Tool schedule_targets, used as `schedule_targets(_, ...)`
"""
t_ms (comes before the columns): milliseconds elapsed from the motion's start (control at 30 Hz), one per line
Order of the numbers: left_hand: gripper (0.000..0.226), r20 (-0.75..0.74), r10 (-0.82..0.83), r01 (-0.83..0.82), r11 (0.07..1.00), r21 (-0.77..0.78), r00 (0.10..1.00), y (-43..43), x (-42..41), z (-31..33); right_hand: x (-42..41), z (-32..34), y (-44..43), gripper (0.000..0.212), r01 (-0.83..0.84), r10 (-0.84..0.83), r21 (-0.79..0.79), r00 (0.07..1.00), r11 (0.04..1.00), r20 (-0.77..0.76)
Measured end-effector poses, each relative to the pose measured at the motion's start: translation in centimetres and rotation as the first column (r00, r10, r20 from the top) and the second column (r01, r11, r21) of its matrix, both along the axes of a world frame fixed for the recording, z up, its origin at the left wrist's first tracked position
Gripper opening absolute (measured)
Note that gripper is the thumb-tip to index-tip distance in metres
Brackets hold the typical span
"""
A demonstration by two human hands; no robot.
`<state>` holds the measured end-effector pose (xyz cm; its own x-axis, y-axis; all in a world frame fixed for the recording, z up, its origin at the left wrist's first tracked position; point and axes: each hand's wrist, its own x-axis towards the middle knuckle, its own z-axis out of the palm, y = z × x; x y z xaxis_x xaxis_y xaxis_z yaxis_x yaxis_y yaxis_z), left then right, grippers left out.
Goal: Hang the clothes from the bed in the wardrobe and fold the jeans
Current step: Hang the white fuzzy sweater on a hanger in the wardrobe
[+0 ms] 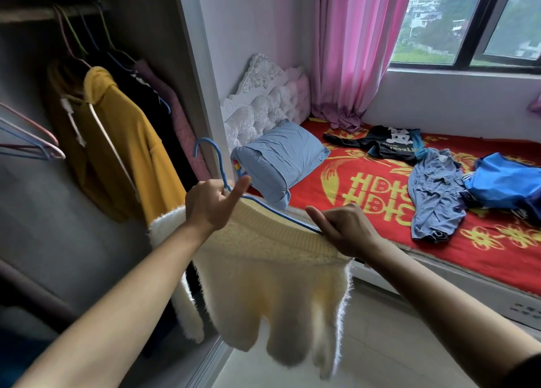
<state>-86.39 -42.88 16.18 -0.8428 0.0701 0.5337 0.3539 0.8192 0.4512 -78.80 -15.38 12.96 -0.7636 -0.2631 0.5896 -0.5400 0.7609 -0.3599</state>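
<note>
Sweater [263,285], cream and fuzzy, hangs on a blue hanger [218,159] before the open wardrobe [152,22], just beside the bed [336,183]. The left hand [209,206] curls its fingers [203,188] round the hanger's neck, thumb out. The right hand [345,229] pinches the knit edge against the hanger's arm. The hanger's long axis slopes from left hand down to right, and its hook rises toward the rail [26,16], which lies up and left of the nearer left hand. The jeans [433,200] lie on the bed.

hands [207,204] [347,231] 2 | held hanger [220,168] 1 | sweater [263,270] 1 | pillow [278,159] 1 | bed garments [380,144] [433,194] [506,183] 3
</note>
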Motion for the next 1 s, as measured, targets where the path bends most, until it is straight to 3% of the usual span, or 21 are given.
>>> schedule_targets(67, 0.083, 0.002, 0.046, -0.046, 0.998, -0.046, 0.999, 0.4, 0.0, -0.6, 0.1, 0.0, 0.6, 0.063, -0.008, 0.007, 0.033, 1.000, 0.999, 0.019)
schedule_targets(233, 0.054, 0.031, 0.013, -0.003, 0.950, -0.312, 0.999, -1.1, -1.1, -1.0, 1.0, -1.0, 4.4, 0.065, -0.058, 0.097, 0.419, 0.993, 0.906, -0.073)
schedule_targets(333, 0.051, -0.031, -0.100, 0.068, 0.840, -0.538, 0.995, -1.7, -0.6, -1.9, 0.8, -0.4, 5.7, 0.065, -0.021, 0.079, 0.453, 0.991, 0.891, -0.110)
schedule_targets(400, 0.050, -0.071, -0.135, 0.076, 0.838, -0.540, 0.988, -1.3, -0.7, -2.0, 0.5, 0.0, 5.6, 0.067, -0.024, 0.068, 0.421, 0.994, 0.907, -0.090)
schedule_targets(500, 0.052, -0.058, -0.099, 0.070, 0.925, -0.373, 0.993, -0.2, -0.9, -1.2, 0.0, 0.5, 4.3, 0.069, -0.005, 0.031, 0.306, 0.996, 0.952, -0.082)
schedule_targets(633, 0.056, 0.146, -0.173, 0.190, 0.976, -0.107, 0.974, 2.4, -0.2, -1.0, -1.0, 0.7, 0.5, 0.064, 0.021, -0.014, 0.186, 0.999, 0.982, -0.036)
schedule_targets(700, 0.066, 0.224, -0.210, 0.192, 0.976, 0.099, 0.952, 2.8, 0.0, -0.8, -1.5, 0.3, -0.9, 0.057, 0.005, -0.010, 0.183, 1.000, 0.983, 0.028)
schedule_targets(800, 0.066, 0.308, -0.294, 0.157, 0.903, 0.401, 0.905, 2.3, 0.4, -0.8, -2.1, -0.4, -1.1, 0.058, 0.014, -0.049, 0.244, 0.989, 0.970, 0.137)
schedule_targets(867, 0.051, 0.341, -0.417, 0.174, 0.810, 0.561, 0.842, 2.0, 0.8, -1.1, -2.3, -0.6, -0.6, 0.061, 0.020, -0.070, 0.365, 0.990, 0.931, 0.124)
schedule_targets(933, 0.032, 0.369, -0.543, 0.196, 0.723, 0.662, 0.755, 1.6, 1.1, -1.4, -2.6, -0.6, -0.5, 0.055, 0.055, -0.091, 0.449, 0.994, 0.892, 0.059)
schedule_targets(1000, 0.032, 0.392, -0.624, 0.215, 0.675, 0.706, 0.676, 1.0, 1.2, -1.6, -2.9, -0.3, -0.5, 0.049, 0.074, -0.104, 0.414, 0.993, 0.907, 0.052)
